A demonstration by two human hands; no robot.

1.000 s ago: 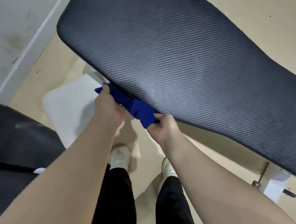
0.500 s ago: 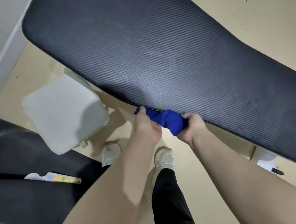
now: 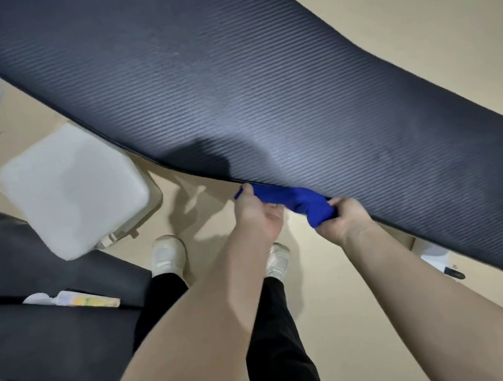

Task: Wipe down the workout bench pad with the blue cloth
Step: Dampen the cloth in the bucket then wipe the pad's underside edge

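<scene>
The dark ribbed bench pad (image 3: 230, 90) runs diagonally from the upper left to the right edge of the head view. A bunched blue cloth (image 3: 296, 202) is pressed against the pad's near edge. My left hand (image 3: 258, 218) grips the cloth's left end. The right end is held by my right hand (image 3: 345, 219), just under the pad's rim. Part of the cloth is hidden inside both fists.
A white block-shaped bench base (image 3: 74, 188) stands on the beige floor at the left. Another black padded piece (image 3: 36, 314) fills the lower left, with a small packet (image 3: 92, 300) lying on it. My feet in white shoes (image 3: 167, 254) stand below the pad. White frame foot (image 3: 438, 258) at right.
Both hands and the cloth have slid to the right along the pad's near edge, and the two hands have drawn closer together. The view has shifted with them.
</scene>
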